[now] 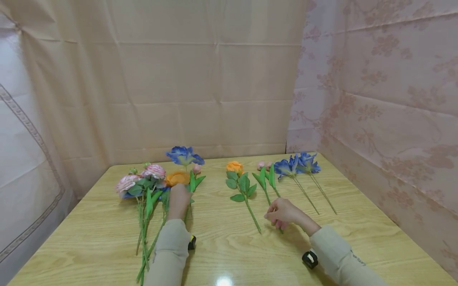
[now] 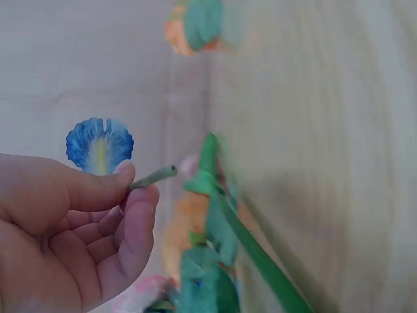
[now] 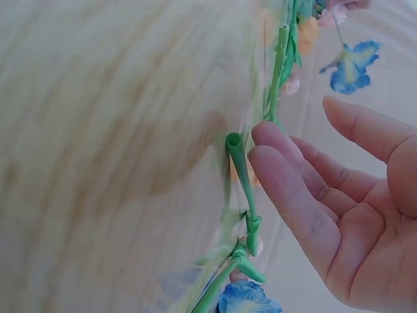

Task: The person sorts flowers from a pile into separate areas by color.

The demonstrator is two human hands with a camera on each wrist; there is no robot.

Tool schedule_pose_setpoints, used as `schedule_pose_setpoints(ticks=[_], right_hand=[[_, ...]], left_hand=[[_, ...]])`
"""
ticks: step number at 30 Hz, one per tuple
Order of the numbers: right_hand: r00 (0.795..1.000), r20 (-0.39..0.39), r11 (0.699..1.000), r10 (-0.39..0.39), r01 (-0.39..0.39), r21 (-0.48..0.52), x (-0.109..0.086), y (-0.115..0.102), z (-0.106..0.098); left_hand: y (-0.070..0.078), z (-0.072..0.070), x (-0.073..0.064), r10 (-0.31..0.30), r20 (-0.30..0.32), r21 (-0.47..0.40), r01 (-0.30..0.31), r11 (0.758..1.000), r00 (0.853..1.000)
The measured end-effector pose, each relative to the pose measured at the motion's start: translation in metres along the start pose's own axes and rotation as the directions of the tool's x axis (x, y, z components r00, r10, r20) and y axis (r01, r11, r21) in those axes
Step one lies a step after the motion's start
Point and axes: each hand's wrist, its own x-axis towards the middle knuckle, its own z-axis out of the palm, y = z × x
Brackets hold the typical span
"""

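Between thumb and index finger, my left hand (image 1: 180, 201) pinches the thin green stem (image 2: 153, 177) of a blue artificial iris (image 1: 184, 155). Its ruffled bloom stands above an orange flower (image 1: 177, 179) and a pink tulip (image 1: 196, 169), which lie close by my left hand. My right hand (image 1: 286, 212) is low over the lower stems of two pink tulips with green leaves (image 1: 262, 178). In the right wrist view its fingers are spread and relaxed, holding nothing, with the fingertips right beside a green tulip stem (image 3: 242, 169).
At the left lie pink-and-white flowers (image 1: 127, 184) with crossing stems. An orange rose (image 1: 234, 167) with broad leaves lies mid-table. Two more blue irises (image 1: 286, 167) lie at the right. Beige cloth (image 1: 207, 87) hangs behind the wooden table (image 1: 222, 254); patterned cloth (image 1: 393, 99) flanks its right side.
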Motion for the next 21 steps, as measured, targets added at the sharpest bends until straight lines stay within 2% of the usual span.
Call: schedule_pose_setpoints(ticks=[2, 3, 5, 7, 14, 17, 21], right_hand=[[1.000, 0.004, 1.000, -0.007, 0.007, 0.004, 0.000, 0.000, 0.000], [1.000, 0.005, 1.000, -0.009, 0.009, 0.006, 0.001, 0.000, 0.000], [1.000, 0.011, 1.000, -0.012, 0.011, 0.014, 0.001, 0.000, 0.000], [1.000, 0.016, 1.000, -0.013, 0.012, 0.024, 0.001, 0.001, 0.001], [0.999, 0.031, 0.999, -0.026, 0.024, 0.043, 0.002, 0.002, 0.004], [0.999, 0.041, 0.998, -0.033, 0.031, 0.063, 0.002, 0.002, 0.004], [0.998, 0.045, 0.994, -0.053, 0.048, 0.101, 0.003, 0.000, 0.004]], left_hand=[[0.012, -0.007, -0.004, 0.037, 0.020, 0.018, -0.037, 0.999, 0.999], [0.030, -0.020, -0.010, 0.004, 0.075, 0.042, -0.007, 0.999, 0.997], [0.044, -0.029, -0.016, 0.025, 0.101, 0.026, -0.028, 0.999, 0.995], [0.055, -0.036, -0.021, 0.015, 0.125, -0.012, -0.014, 1.000, 0.992], [0.077, -0.043, -0.025, -0.053, 0.180, -0.088, 0.069, 0.994, 0.982], [0.085, -0.045, -0.025, -0.107, 0.235, -0.188, 0.153, 0.970, 0.966], [0.096, -0.049, -0.027, -0.119, 0.287, -0.287, 0.204, 0.936, 0.951]])
